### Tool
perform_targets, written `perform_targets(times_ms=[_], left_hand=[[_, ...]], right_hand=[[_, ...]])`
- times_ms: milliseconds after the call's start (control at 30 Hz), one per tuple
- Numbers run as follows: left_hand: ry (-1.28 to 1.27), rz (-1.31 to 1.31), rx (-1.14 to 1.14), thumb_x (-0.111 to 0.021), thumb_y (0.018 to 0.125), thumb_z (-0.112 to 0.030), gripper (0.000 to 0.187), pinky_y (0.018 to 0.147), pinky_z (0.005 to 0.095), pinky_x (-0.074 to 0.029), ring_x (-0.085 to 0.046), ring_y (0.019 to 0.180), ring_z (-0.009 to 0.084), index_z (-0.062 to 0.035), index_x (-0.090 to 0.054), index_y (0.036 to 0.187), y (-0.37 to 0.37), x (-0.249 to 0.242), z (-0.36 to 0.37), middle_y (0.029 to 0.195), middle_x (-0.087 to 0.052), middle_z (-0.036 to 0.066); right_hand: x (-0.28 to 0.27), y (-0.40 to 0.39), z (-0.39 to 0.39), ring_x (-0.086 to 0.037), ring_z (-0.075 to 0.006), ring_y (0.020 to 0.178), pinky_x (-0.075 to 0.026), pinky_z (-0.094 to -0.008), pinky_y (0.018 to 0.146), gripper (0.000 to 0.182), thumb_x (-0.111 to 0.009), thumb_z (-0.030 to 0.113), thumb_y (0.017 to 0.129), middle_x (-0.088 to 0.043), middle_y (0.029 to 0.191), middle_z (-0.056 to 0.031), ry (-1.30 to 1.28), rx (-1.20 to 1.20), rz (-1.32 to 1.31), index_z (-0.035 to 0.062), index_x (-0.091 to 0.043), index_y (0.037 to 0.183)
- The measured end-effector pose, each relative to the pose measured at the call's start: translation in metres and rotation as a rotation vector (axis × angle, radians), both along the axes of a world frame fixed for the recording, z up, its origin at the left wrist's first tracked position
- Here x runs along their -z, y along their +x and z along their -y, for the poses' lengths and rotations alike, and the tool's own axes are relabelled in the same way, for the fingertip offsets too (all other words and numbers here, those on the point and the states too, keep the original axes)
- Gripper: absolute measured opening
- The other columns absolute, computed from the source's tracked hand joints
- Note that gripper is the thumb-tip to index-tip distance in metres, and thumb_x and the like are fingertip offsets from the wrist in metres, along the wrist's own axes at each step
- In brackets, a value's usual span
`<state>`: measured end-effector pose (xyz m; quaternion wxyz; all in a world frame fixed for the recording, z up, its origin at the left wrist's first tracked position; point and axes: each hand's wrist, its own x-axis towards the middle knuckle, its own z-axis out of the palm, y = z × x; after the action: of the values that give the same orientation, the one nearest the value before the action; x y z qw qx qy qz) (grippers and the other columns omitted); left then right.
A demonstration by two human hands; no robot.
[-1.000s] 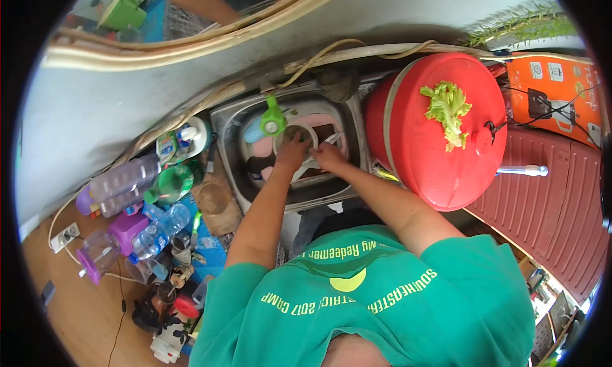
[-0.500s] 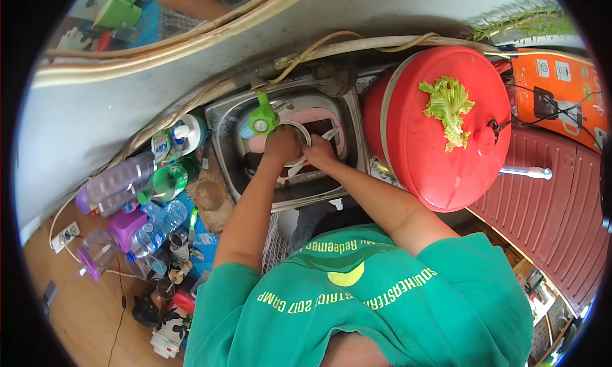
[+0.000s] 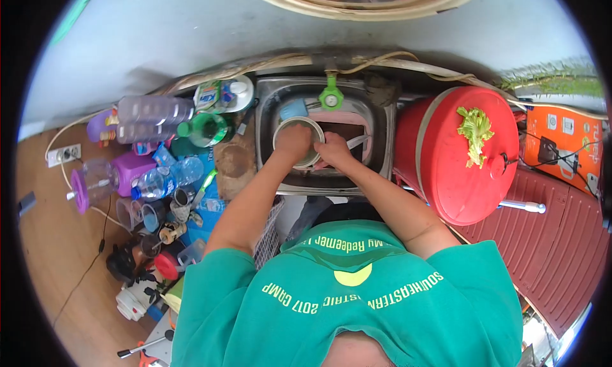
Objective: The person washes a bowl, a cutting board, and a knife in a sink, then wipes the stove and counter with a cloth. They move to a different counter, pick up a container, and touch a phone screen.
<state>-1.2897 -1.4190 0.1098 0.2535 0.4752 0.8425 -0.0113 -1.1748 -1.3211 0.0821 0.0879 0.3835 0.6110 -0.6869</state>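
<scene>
A round, pale-rimmed bowl [image 3: 278,137] is held over the metal sink [image 3: 262,121]. My left hand [image 3: 294,142] reaches down inside the bowl, its fingers hidden from view. At the bowl's right side, my right hand [image 3: 333,150] is closed on the rim. A light blue item [image 3: 294,109] lies in the sink just behind the bowl, and a green tap [image 3: 331,98] hangs over the back of the basin. A pink item and a dark item lie under and beside the bowl, with a pale handle [image 3: 358,141] at their right.
To the right stands a large red lidded container [image 3: 440,188] with a lettuce leaf [image 3: 475,134] on it. Bottles, including a green one [image 3: 207,130], and cups crowd the left side. A brown board [image 3: 234,166] adjoins the sink. An orange box [image 3: 561,144] is at far right.
The camera view has shifted, so the sink and red container appear further right. The bowl is more fully visible, with my left hand still inside and my right hand still at its rim.
</scene>
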Motion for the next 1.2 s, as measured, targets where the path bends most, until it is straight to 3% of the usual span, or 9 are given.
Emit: perform_targets(times_ms=[67,167,267,500,800,867,900,1000,1200], left_hand=[[0.013,-0.036,-0.010,-0.067,0.079,-0.016,0.017,0.075,0.0446,-0.057,-0.071,0.088,0.0348,-0.0046,-0.071,0.091,-0.009,-0.022,0.024,0.095,-0.070,0.020],[0.096,-0.111,-0.057,-0.067,0.079,-0.016,0.016,0.073,0.0445,-0.057,-0.071,0.086,0.0347,-0.0054,-0.071,0.090,-0.017,-0.022,0.061,0.093,-0.071,0.020],[0.131,-0.133,-0.146,-0.066,0.079,-0.017,0.015,0.073,0.0466,-0.057,-0.070,0.086,0.0360,-0.0053,-0.071,0.087,-0.020,-0.027,0.090,0.089,-0.071,0.019],[0.057,-0.041,-0.230,-0.059,0.081,-0.014,0.016,0.071,0.0492,-0.056,-0.070,0.086,0.0360,-0.0044,-0.071,0.086,-0.047,-0.003,0.153,0.089,-0.070,0.020],[0.118,-0.190,-0.268,-0.063,0.080,-0.020,0.016,0.071,0.0439,-0.057,-0.070,0.081,0.0354,-0.0076,-0.072,0.086,-0.057,-0.001,0.201,0.088,-0.070,0.016],[0.173,-0.221,-0.294,-0.064,0.080,-0.021,0.017,0.074,0.0447,-0.056,-0.069,0.083,0.0361,-0.0083,-0.072,0.088,-0.054,0.001,0.205,0.090,-0.070,0.017],[0.216,-0.262,-0.326,-0.065,0.079,-0.022,0.019,0.076,0.0455,-0.056,-0.069,0.086,0.0369,-0.0090,-0.072,0.091,-0.055,0.003,0.205,0.092,-0.070,0.017],[-0.084,0.075,-0.324,-0.065,0.081,-0.022,0.020,0.081,0.0476,-0.055,-0.069,0.091,0.0384,-0.0098,-0.071,0.095,-0.070,0.011,0.201,0.098,-0.070,0.017],[0.041,-0.080,-0.233,-0.054,0.086,-0.009,0.017,0.079,0.0486,-0.055,-0.068,0.089,0.0405,-0.0023,-0.068,0.092,-0.071,0.025,0.200,0.089,-0.070,0.020]], right_hand=[[0.023,-0.010,0.009,-0.071,-0.0304,0.063,-0.062,-0.0389,0.049,0.027,-0.056,0.006,0.085,-0.066,0.087,-0.0226,0.134,-0.152,-0.020,-0.0121,-0.058,0.104],[-0.057,-0.033,0.028,-0.071,-0.0296,0.062,-0.061,-0.0384,0.048,0.026,-0.055,0.006,0.085,-0.066,0.083,-0.0224,-0.055,-0.205,0.059,-0.0120,-0.057,0.104],[-0.071,-0.054,0.056,-0.070,-0.0287,0.061,-0.059,-0.0371,0.047,0.024,-0.054,0.008,0.087,-0.066,0.082,-0.0213,-0.124,-0.222,0.044,-0.0113,-0.056,0.102],[-0.031,-0.084,0.120,-0.068,-0.0285,0.052,-0.059,-0.0386,0.046,0.029,-0.056,0.010,0.083,-0.065,0.072,-0.0230,-0.193,-0.293,-0.025,-0.0136,-0.057,0.100],[-0.017,-0.102,0.159,-0.067,-0.0266,0.057,-0.061,-0.0375,0.049,0.025,-0.055,0.005,0.086,-0.065,0.084,-0.0193,-0.156,-0.350,0.060,-0.0091,-0.055,0.106],[0.019,-0.101,0.168,-0.068,-0.0270,0.060,-0.063,-0.0381,0.052,0.027,-0.055,0.005,0.086,-0.064,0.086,-0.0193,-0.218,-0.239,-0.053,-0.0092,-0.055,0.109],[0.071,-0.102,0.173,-0.068,-0.0271,0.062,-0.063,-0.0382,0.053,0.025,-0.057,0.006,0.087,-0.064,0.087,-0.0189,-0.022,-0.313,-0.121,-0.0087,-0.055,0.107],[-0.011,-0.097,0.168,-0.068,-0.0267,0.061,-0.064,-0.0385,0.054,0.024,-0.059,0.007,0.088,-0.064,0.089,-0.0181,-0.214,-0.221,-0.066,-0.0073,-0.054,0.106],[0.029,-0.047,0.125,-0.071,-0.0201,0.080,-0.060,-0.0343,0.063,0.039,-0.075,0.026,0.085,-0.068,0.085,-0.0124,-0.315,-0.310,-0.188,-0.0016,-0.057,0.105]])
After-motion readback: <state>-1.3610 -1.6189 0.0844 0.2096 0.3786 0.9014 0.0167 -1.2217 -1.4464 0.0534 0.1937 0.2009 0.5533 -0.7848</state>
